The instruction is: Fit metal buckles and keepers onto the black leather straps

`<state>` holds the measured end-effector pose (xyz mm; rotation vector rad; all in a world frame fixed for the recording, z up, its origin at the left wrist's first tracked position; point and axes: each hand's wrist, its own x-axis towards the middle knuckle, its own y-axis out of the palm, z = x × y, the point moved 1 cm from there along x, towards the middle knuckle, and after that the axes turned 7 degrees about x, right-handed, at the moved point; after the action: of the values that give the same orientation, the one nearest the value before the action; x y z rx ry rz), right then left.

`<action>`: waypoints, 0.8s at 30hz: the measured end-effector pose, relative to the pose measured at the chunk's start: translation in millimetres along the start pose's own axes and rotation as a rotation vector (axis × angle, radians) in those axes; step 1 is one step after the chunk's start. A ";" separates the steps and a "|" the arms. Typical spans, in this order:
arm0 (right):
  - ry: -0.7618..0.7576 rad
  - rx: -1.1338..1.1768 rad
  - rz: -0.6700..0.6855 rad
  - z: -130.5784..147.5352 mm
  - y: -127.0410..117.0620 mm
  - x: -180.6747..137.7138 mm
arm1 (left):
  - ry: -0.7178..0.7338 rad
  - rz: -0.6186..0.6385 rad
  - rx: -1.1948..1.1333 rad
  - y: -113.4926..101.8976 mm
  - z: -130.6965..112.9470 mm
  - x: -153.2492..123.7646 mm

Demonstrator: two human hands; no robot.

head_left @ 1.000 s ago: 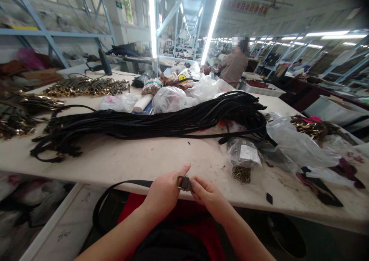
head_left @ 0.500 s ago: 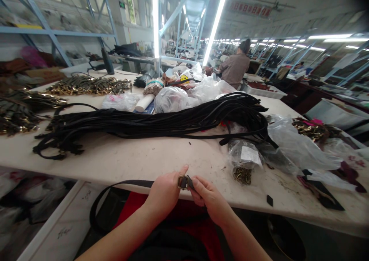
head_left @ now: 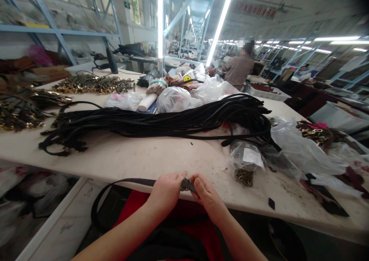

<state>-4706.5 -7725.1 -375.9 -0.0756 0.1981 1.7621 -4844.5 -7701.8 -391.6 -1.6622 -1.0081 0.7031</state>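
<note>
Over the table's front edge, my left hand is closed on a dark strap right beside its metal buckle. The rest of that strap trails left from the hand and loops down below the edge. My right hand pinches the short strap end on the buckle's other side, fingers closed and partly hidden. Beyond both hands, a long bundle of black straps lies across the table.
A clear bag of brass-coloured hardware sits right of my hands, near a small black piece. Heaps of straps with metal fittings lie at the left. Plastic bags stand behind the bundle. A person is further back.
Both hands keep hold of the strap at the buckle. The buckle has tilted, and my right fingers have shifted up and closer to it. The whole view has moved slightly.
</note>
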 end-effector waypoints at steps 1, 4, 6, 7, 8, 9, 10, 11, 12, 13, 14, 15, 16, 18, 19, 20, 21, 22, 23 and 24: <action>-0.001 0.010 -0.013 -0.7 0.9 0.4 | 0.006 0.015 -0.016 2.1 -1.0 -0.4; -0.004 0.036 -0.010 1.2 -1.5 -1.4 | 0.029 0.019 -0.095 -2.2 -1.5 -4.9; 0.009 0.088 -0.033 4.7 -7.4 -4.5 | 0.018 -0.090 -0.210 -16.9 0.5 -9.9; 0.014 0.111 -0.040 6.5 -10.3 -6.0 | 0.004 -0.131 -0.311 -26.0 1.7 -12.3; 0.013 0.123 -0.031 7.9 -12.4 -7.3 | -0.018 -0.124 -0.447 -34.7 2.7 -14.3; 0.000 0.128 -0.002 9.0 -13.3 -8.0 | -0.054 -0.060 -0.613 -41.6 3.2 -15.8; -0.029 0.126 0.036 9.5 -12.9 -8.4 | -0.106 0.044 -0.801 -46.1 3.2 -16.9; -0.068 0.114 0.075 9.7 -11.3 -8.4 | -0.165 0.160 -0.993 -47.9 2.4 -17.7; -0.112 0.092 0.105 9.6 -8.9 -8.5 | -0.224 0.256 -1.169 -47.1 1.2 -18.2; -0.158 0.061 0.121 9.8 -6.2 -9.1 | -0.271 0.316 -1.316 -43.8 -0.3 -18.3; -0.206 0.021 0.124 10.7 -3.4 -10.7 | -0.305 0.338 -1.427 -38.3 -1.9 -18.1; -0.247 -0.019 0.123 12.9 -0.7 -13.7 | -0.326 0.344 -1.497 -31.1 -3.5 -17.5; -0.280 -0.044 0.122 16.9 1.6 -18.1 | -0.354 0.347 -1.526 -22.4 -5.1 -16.8; -0.398 0.019 0.146 30.7 4.6 -30.6 | -0.452 0.345 -1.497 -3.9 -8.1 -15.5; -0.468 0.094 0.149 39.7 4.8 -37.3 | -0.508 0.337 -1.466 4.4 -9.6 -15.0; -0.521 0.152 0.135 48.5 4.2 -43.3 | -0.555 0.325 -1.436 11.3 -10.9 -14.8; -0.551 0.142 0.105 55.9 2.9 -47.8 | -0.583 0.311 -1.417 16.4 -12.1 -14.8; -0.562 0.041 0.057 61.1 1.3 -50.4 | -0.590 0.299 -1.411 19.8 -13.0 -15.2; -0.548 -0.149 -0.005 63.1 -0.5 -50.9 | -0.584 0.286 -1.417 21.6 -13.4 -16.0; -0.512 -0.398 -0.068 61.6 -2.2 -49.6 | -0.580 0.268 -1.428 22.3 -13.3 -17.0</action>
<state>-4690.7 -7761.9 -307.6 0.0822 -0.5213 1.6737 -4835.3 -7725.7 -409.2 -2.9311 -1.9770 0.6655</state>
